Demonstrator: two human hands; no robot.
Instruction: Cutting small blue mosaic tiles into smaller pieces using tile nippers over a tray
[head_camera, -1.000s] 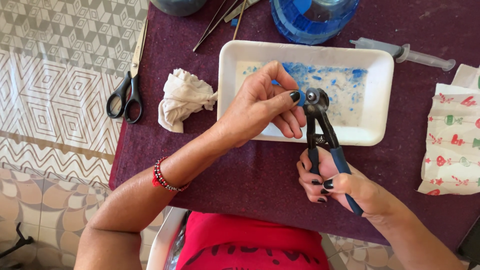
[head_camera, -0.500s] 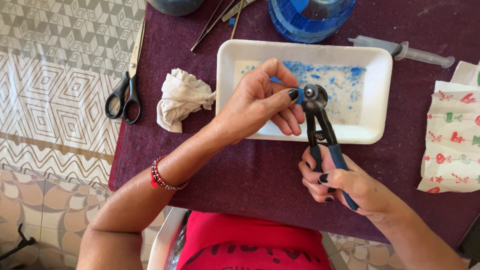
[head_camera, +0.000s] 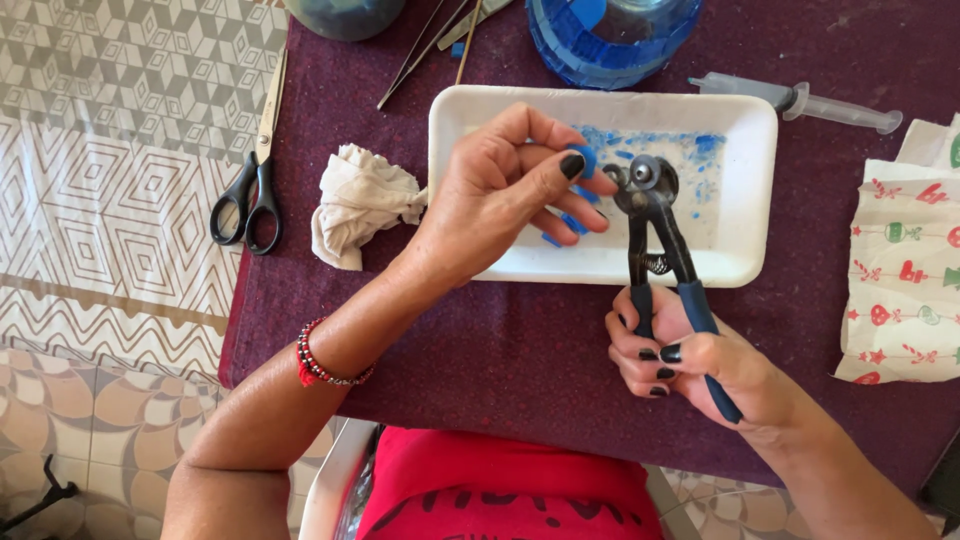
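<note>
The left hand (head_camera: 500, 195) hangs over the left half of the shallow white rectangular foam tray (head_camera: 745, 250) at the centre top of the frame, its fingers pinched shut on a small blue glass chip (head_camera: 582, 160) between thumb and forefinger. The chip meets the wheeled head of the blue-handled metal nippers (head_camera: 655, 230), which stand nearly upright across the tray's near rim. The right hand (head_camera: 695, 360), lower centre right, is wrapped closed around both nipper handles; whether the wheels are biting the chip or only touching it is hard to tell at this size.

Blue fragments and dust lie scattered on the tray floor, mostly in its right half. The tray sits on a dark maroon tablecloth (head_camera: 500, 350), whose left edge runs down the frame beside a patterned tile floor. The cloth below the tray, between the two forearms, is bare.

A crumpled off-white rag (head_camera: 360, 200) lies touching the tray's left side. Black-handled scissors (head_camera: 255, 170) rest near the table's left edge, well apart from the hands. A clear plastic syringe (head_camera: 800, 100) lies just beyond the tray's upper right corner. A white paper napkin with small red and green printed figures (head_camera: 905, 270) lies at the right edge of the frame. A round blue plastic container (head_camera: 600, 45) stands above the tray at the top.
</note>
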